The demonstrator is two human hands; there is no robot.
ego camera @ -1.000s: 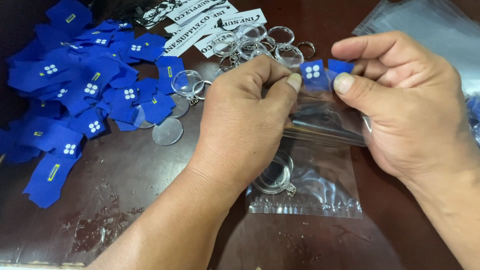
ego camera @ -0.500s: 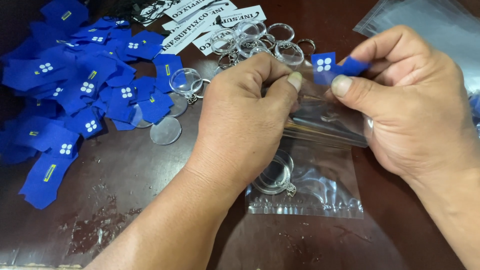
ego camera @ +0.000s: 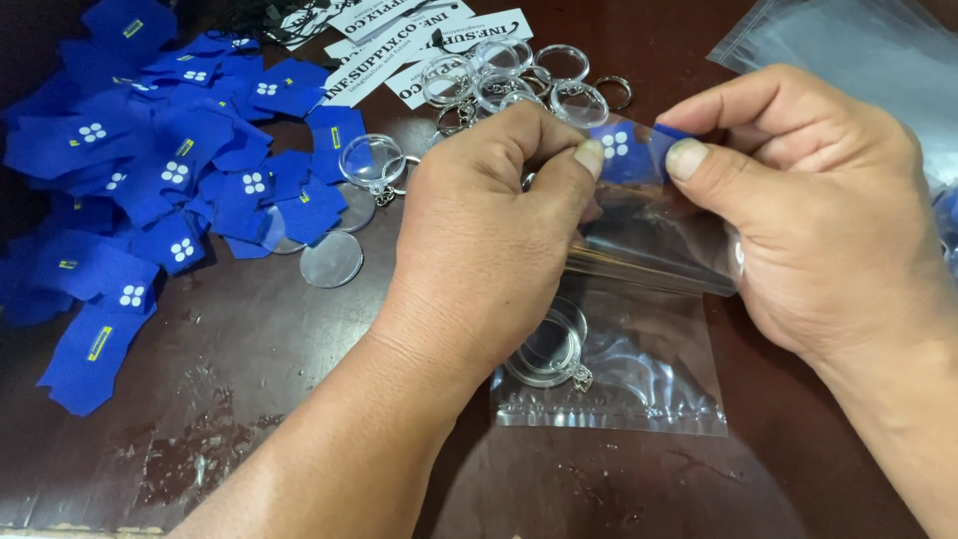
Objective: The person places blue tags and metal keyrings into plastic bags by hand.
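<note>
Our left hand (ego camera: 489, 240) and right hand (ego camera: 798, 210) each keep a closed grip on the clear bag (ego camera: 639, 250) above the counter (ego camera: 249, 399), the blue patch (ego camera: 621, 150) only partly in, many patches (ego camera: 170, 180) unpacked.

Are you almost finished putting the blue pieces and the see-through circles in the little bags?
Not nearly. Done: one clear keyring case already lies inside the clear bag. In hand: the left hand and right hand pinch a blue felt piece at the bag's top. Left: a big pile of blue felt pieces, loose clear keyring cases and a stack of empty bags.
</note>
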